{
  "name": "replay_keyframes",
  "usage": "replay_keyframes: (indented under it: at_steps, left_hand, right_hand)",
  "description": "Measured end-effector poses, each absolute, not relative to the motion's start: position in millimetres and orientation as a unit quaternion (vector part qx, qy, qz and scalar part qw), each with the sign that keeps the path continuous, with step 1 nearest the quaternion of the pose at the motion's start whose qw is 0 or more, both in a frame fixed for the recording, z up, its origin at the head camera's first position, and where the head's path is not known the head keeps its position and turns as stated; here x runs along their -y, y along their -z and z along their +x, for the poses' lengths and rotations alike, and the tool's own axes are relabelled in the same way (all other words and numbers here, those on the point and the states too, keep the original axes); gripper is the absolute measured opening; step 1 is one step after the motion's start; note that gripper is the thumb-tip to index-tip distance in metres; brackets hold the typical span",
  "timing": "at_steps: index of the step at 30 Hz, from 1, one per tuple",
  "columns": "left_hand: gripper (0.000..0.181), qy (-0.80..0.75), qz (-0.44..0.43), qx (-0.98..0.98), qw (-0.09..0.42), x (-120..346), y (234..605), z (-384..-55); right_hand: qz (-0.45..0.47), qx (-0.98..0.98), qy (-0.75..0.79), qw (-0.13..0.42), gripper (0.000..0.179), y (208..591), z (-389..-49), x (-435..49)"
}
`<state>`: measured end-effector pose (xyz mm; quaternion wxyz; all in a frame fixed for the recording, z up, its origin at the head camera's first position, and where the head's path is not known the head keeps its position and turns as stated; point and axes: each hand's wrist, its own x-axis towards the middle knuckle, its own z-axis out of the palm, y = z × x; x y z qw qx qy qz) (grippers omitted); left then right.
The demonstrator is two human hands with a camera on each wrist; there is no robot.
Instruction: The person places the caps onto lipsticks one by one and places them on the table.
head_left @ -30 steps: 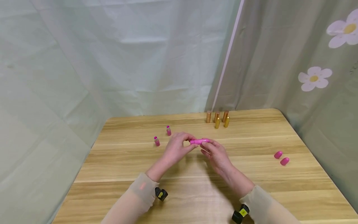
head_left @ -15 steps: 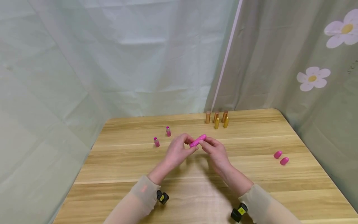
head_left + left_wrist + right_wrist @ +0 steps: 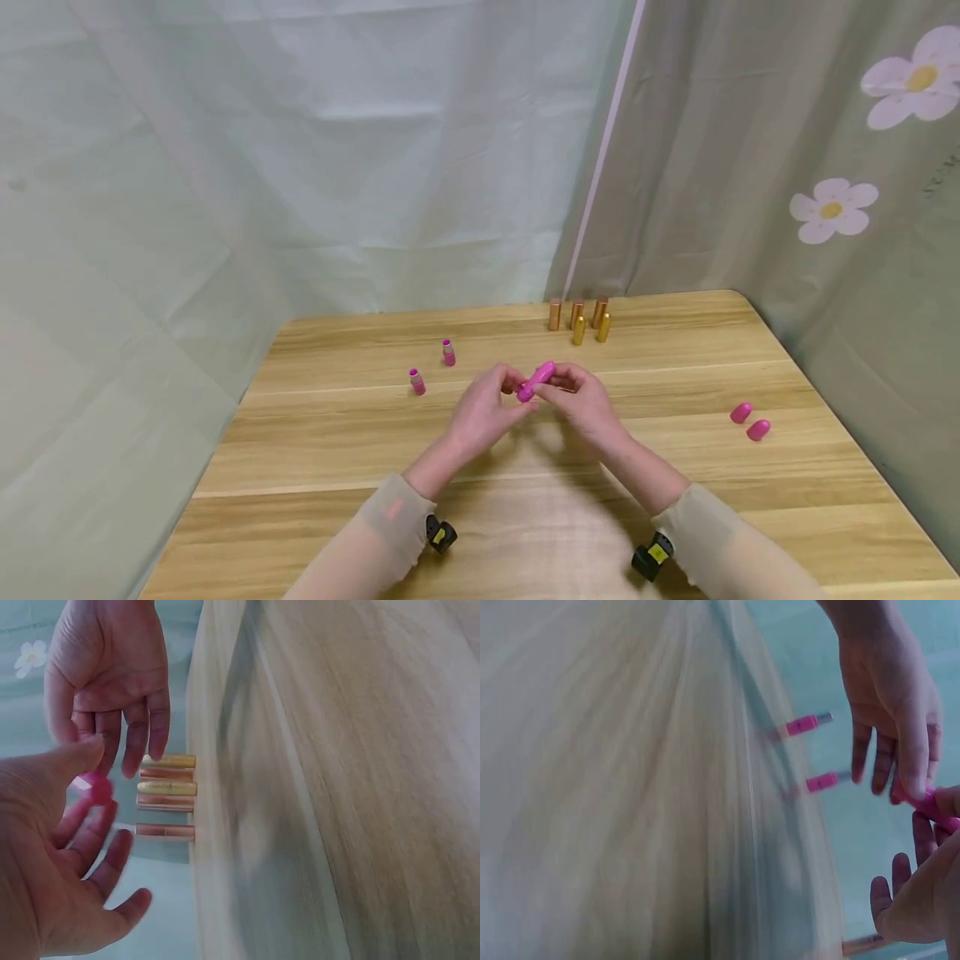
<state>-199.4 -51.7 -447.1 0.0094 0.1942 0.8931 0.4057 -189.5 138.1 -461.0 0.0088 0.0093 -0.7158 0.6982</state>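
Note:
A bright pink, bullet-shaped lipstick tube is held above the middle of the table, its rounded end tilted up toward the far right. My left hand pinches its near end between thumb and fingers. Around the upper part, my right hand grips with thumb and fingertips. In the left wrist view the tube's pink end shows by the left thumb. Left of the hands stand two uncapped pink lipstick bases, one nearer and one farther. Two pink rounded caps stand at the right.
At the back of the wooden table stand several copper-coloured tubes, with two gold bullet-shaped pieces in front of them. A pale curtain hangs behind the table and along both sides.
The pink lipstick tube has swung from nearly level to a steep tilt, its rounded end going up and away. Both hands have stayed on it, turning slightly. The rest has not moved.

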Motion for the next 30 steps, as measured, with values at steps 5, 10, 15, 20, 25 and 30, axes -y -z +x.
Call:
replay_keyframes:
  at_steps: [5,10,15,20,25,30]
  left_hand:
    - [0.06,-0.312,0.255,-0.915,0.023,59,452,-193]
    - [0.058,-0.187,0.334,-0.924,0.017,65,456,-184]
    - [0.06,-0.105,0.393,-0.913,0.001,64,462,-176]
    - [0.06,-0.075,0.419,-0.905,0.001,64,467,-169]
    - [0.059,-0.092,0.423,-0.901,0.0,69,471,-166]
    - [0.059,-0.106,0.418,-0.902,0.008,74,472,-165]
  right_hand:
    - [0.034,0.78,-0.623,0.042,0.024,468,-209,-168]
    - [0.04,0.867,-0.488,0.092,0.019,472,-227,-196]
    - [0.055,0.904,-0.414,0.093,0.019,475,-242,-194]
    - [0.065,0.934,-0.334,0.109,0.014,484,-258,-178]
    - [0.039,0.944,-0.307,0.116,0.017,486,-272,-167]
    - [0.01,0.947,-0.299,0.119,0.023,483,-287,-160]
